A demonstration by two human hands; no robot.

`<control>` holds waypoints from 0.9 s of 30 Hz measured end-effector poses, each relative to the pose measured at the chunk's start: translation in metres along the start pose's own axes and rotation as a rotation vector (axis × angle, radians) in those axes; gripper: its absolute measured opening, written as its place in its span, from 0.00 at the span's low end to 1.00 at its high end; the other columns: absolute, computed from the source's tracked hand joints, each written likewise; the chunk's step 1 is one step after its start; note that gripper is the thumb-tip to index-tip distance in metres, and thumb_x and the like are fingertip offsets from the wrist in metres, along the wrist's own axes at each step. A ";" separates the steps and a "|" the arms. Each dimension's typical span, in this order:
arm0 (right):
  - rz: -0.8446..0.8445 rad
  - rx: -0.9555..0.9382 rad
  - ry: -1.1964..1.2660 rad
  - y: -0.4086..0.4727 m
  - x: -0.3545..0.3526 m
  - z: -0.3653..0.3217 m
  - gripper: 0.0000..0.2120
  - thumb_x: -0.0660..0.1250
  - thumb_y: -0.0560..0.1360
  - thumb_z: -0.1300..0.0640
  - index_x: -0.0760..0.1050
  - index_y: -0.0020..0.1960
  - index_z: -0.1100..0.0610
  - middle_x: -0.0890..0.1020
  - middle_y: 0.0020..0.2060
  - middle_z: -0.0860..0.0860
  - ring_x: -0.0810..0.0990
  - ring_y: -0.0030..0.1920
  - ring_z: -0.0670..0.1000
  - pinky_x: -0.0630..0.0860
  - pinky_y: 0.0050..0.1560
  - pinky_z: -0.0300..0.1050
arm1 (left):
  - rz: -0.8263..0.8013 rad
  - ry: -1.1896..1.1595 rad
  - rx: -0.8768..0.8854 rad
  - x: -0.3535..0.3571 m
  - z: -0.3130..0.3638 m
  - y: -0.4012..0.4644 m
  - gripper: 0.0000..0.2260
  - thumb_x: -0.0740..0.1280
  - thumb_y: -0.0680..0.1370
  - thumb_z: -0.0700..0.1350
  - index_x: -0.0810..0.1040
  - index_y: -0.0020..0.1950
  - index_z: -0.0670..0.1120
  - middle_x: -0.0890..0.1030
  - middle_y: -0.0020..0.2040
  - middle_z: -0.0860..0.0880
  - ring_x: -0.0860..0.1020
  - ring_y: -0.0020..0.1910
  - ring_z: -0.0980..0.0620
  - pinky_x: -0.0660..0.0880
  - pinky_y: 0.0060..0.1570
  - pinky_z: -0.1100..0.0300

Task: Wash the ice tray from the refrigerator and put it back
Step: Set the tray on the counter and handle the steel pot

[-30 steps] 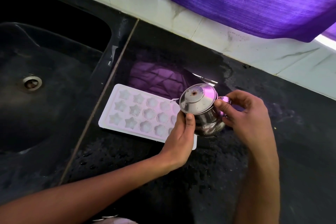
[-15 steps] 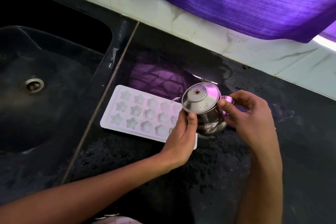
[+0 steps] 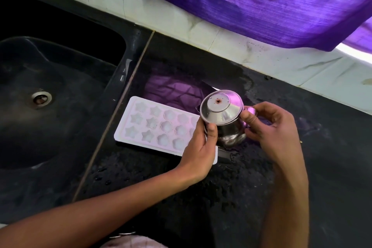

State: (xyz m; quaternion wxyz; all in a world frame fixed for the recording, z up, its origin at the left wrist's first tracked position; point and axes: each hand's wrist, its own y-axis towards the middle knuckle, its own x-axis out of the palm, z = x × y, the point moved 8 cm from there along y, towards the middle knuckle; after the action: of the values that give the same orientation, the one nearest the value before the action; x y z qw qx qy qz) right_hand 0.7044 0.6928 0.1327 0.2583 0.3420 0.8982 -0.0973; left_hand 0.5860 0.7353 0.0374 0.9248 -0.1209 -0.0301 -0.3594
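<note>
A white ice tray (image 3: 155, 125) with star and flower shaped cells lies flat on the black counter (image 3: 322, 147), just right of the sink. Its right end is hidden behind my left hand (image 3: 199, 153) and a small steel jug (image 3: 223, 119) with a domed lid. My left hand grips the jug's body from the left, thumb on its front. My right hand (image 3: 269, 129) pinches the jug's handle on the right side. The jug stands at the tray's right end, tilted slightly toward the tray.
A black sink (image 3: 112, 78) with a metal drain (image 3: 41, 97) fills the left. A white tiled wall (image 3: 221, 40) runs behind the counter, with a purple curtain (image 3: 261, 2) hanging over it. Water drops speckle the counter in front of the tray.
Both hands and the jug have barely moved; the jug's lid has tipped slightly more toward the tray. The tray has stayed in place.
</note>
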 end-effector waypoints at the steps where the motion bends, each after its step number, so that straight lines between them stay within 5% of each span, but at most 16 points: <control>1: -0.006 -0.006 -0.033 0.000 0.000 0.000 0.06 0.72 0.69 0.53 0.78 0.40 0.56 0.82 0.36 0.51 0.80 0.38 0.50 0.82 0.41 0.49 | -0.005 -0.001 -0.008 0.001 -0.002 -0.002 0.26 0.45 0.76 0.61 0.53 0.74 0.60 0.64 0.66 0.66 0.63 0.63 0.67 0.59 0.59 0.70; 5: -0.025 -0.034 -0.185 0.000 0.003 -0.001 0.06 0.73 0.68 0.49 0.78 0.38 0.49 0.82 0.35 0.48 0.82 0.38 0.52 0.81 0.44 0.59 | -0.027 -0.016 -0.068 0.005 -0.012 -0.009 0.24 0.43 0.78 0.59 0.51 0.75 0.60 0.61 0.66 0.67 0.60 0.63 0.68 0.56 0.49 0.82; 10: -0.041 -0.020 -0.247 -0.003 0.004 0.003 0.08 0.72 0.68 0.46 0.78 0.38 0.50 0.82 0.32 0.48 0.81 0.35 0.51 0.80 0.44 0.60 | -0.053 -0.002 -0.142 0.009 -0.016 -0.015 0.22 0.42 0.81 0.55 0.48 0.76 0.58 0.59 0.63 0.66 0.58 0.61 0.68 0.54 0.40 0.88; 17: -0.029 -0.020 -0.258 -0.008 0.000 0.004 0.09 0.73 0.68 0.46 0.78 0.38 0.51 0.81 0.31 0.47 0.81 0.33 0.50 0.80 0.44 0.60 | -0.084 0.008 -0.163 0.015 -0.018 -0.020 0.23 0.41 0.81 0.57 0.47 0.76 0.59 0.60 0.67 0.64 0.58 0.62 0.67 0.54 0.58 0.71; 23: -0.029 -0.048 -0.273 -0.011 -0.003 -0.001 0.09 0.72 0.68 0.46 0.78 0.38 0.51 0.82 0.32 0.46 0.81 0.35 0.49 0.80 0.44 0.60 | -0.084 0.014 -0.150 0.017 -0.019 -0.022 0.24 0.41 0.80 0.58 0.47 0.77 0.59 0.58 0.74 0.62 0.58 0.71 0.63 0.53 0.61 0.69; 27: -0.033 -0.063 -0.276 -0.012 -0.005 -0.003 0.09 0.72 0.68 0.45 0.79 0.39 0.50 0.83 0.35 0.47 0.82 0.40 0.50 0.80 0.46 0.59 | -0.090 -0.015 -0.120 0.017 -0.013 -0.023 0.24 0.41 0.80 0.57 0.47 0.76 0.59 0.56 0.69 0.66 0.55 0.65 0.69 0.52 0.60 0.72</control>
State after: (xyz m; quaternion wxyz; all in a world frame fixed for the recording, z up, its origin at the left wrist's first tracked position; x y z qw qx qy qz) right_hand 0.6986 0.6822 0.1373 0.3885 0.3023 0.8622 -0.1196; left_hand 0.5829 0.7047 0.0313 0.8986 -0.1776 -0.0208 -0.4006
